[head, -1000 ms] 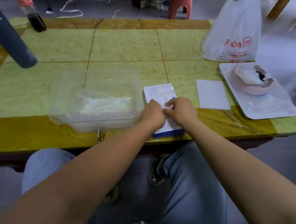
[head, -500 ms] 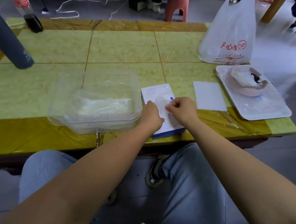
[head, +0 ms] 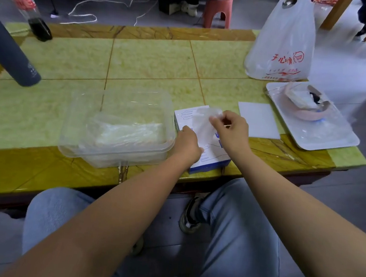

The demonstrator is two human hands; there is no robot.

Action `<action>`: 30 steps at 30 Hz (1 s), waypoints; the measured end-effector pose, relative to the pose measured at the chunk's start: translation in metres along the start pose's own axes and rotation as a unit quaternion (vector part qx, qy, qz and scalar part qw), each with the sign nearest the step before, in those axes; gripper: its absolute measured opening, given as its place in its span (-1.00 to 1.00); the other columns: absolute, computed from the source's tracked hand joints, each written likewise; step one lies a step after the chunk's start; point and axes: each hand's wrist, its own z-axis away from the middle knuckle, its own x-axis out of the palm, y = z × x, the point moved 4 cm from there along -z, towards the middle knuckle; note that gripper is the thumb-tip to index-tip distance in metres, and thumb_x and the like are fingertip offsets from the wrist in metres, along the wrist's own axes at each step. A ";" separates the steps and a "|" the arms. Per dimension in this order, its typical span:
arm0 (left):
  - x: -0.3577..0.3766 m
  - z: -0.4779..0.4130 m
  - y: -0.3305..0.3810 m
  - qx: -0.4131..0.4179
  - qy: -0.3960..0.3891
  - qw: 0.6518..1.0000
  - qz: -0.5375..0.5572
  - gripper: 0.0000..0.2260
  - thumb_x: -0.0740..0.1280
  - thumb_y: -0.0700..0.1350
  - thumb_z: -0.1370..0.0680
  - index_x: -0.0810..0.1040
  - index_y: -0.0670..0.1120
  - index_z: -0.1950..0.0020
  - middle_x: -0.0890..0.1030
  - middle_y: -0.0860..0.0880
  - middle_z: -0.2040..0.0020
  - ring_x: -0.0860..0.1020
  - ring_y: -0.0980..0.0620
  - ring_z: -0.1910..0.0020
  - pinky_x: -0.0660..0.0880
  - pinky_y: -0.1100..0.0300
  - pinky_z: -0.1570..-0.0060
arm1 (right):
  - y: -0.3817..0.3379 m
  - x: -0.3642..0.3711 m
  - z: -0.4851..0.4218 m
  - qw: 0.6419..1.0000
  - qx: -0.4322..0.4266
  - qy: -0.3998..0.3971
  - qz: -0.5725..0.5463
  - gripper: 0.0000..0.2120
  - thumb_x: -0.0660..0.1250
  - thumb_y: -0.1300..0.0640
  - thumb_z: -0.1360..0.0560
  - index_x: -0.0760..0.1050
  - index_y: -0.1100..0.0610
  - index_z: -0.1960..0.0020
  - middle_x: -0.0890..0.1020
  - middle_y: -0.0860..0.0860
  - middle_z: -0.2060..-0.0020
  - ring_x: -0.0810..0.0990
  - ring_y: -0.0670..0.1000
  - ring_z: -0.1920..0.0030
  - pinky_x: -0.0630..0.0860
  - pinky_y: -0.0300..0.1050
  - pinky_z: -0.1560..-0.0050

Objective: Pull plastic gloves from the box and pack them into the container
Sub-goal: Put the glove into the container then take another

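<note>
The table [head: 151,60] is pale green stone squares with a yellow-brown marbled border. It runs way out ahead and to both sides of the left hand [head: 188,144] and right hand [head: 232,132]. The floor [head: 333,199] is plain grey tile, showing off to the right of the right hand and past the far table edge. Straight ahead of the hands there's a pink plastic stool [head: 218,9], with a white cable [head: 84,14] snaking along further left. There's a wooden furniture leg [head: 336,12] at far right. Light's soft and even.
</note>
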 end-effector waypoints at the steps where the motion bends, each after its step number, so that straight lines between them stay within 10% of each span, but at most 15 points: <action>1: 0.000 0.000 0.000 0.000 0.000 1.000 -0.003 -0.48 0.41 -0.09 -0.53 0.24 -0.24 -0.35 0.41 -0.18 -0.30 0.48 -0.15 -0.22 0.33 0.15 0.10 | 0.000 -0.002 0.001 1.000 0.000 0.016 -0.023 -0.75 0.37 0.12 -0.51 0.47 0.24 0.25 0.49 0.03 0.37 0.44 -0.03 0.30 0.41 -0.10 0.20; 12: -0.004 0.005 0.008 0.026 -0.030 0.997 -0.059 -0.46 0.29 -0.06 -0.60 0.17 -0.32 -0.44 0.29 -0.21 -0.40 0.41 -0.14 -0.30 0.42 0.12 -0.11 | -0.020 -0.027 -0.005 0.987 0.027 0.090 -0.129 -0.58 0.24 -0.04 -0.55 0.40 0.38 -0.02 0.51 0.12 0.20 0.49 0.01 0.18 0.51 0.03 0.09; 16: -0.010 0.012 0.009 0.011 -0.050 0.998 -0.029 -0.55 0.16 -0.13 -0.63 0.19 -0.30 -0.46 0.28 -0.24 -0.42 0.39 -0.17 -0.32 0.39 0.09 -0.19 | -0.011 -0.032 -0.003 0.991 0.068 0.026 -0.115 -0.82 0.31 0.07 -0.50 0.46 0.18 0.00 0.57 0.08 0.15 0.53 -0.01 0.19 0.47 -0.12 0.20; 19: -0.016 0.022 0.012 0.003 -0.041 0.989 0.145 -0.73 0.14 -0.22 -0.61 0.37 -0.27 -0.29 0.47 -0.28 -0.21 0.51 -0.23 -0.12 0.50 0.01 -0.07 | 0.003 -0.030 0.007 0.982 0.128 -0.017 -0.140 -0.76 0.37 0.14 -0.46 0.45 0.19 -0.07 0.57 0.09 0.11 0.56 0.01 0.17 0.50 -0.15 0.19; 23: -0.021 0.042 0.030 -0.057 -0.053 0.892 0.446 -0.63 0.03 0.10 -0.62 0.45 -0.14 0.10 0.58 -0.22 0.05 0.55 -0.14 0.20 0.56 0.00 0.00 | 0.004 -0.026 0.017 0.972 0.151 -0.019 -0.180 -0.39 0.46 0.02 -0.26 0.44 0.32 -0.20 0.60 0.19 0.07 0.61 0.05 0.19 0.54 -0.12 0.23; 26: -0.032 0.045 0.037 -0.040 -0.050 0.889 0.453 -0.60 0.30 0.22 -0.52 0.54 -0.13 0.14 0.61 -0.15 0.14 0.58 -0.08 0.26 0.61 0.02 -0.02 | -0.007 -0.022 0.021 0.966 0.148 -0.026 -0.211 -0.43 0.51 0.12 -0.31 0.39 0.28 -0.22 0.60 0.19 0.01 0.64 0.10 0.09 0.61 -0.01 0.08; 30: -0.055 0.042 0.025 -0.008 0.011 0.880 0.475 -0.85 0.46 -0.11 -0.49 0.64 -0.17 0.05 0.65 -0.12 0.09 0.58 -0.04 0.18 0.61 0.10 0.11 | -0.027 -0.013 0.022 0.964 0.127 -0.060 -0.226 -0.46 0.49 0.29 -0.36 0.31 0.19 -0.23 0.58 0.19 -0.05 0.66 0.14 0.01 0.63 0.04 0.00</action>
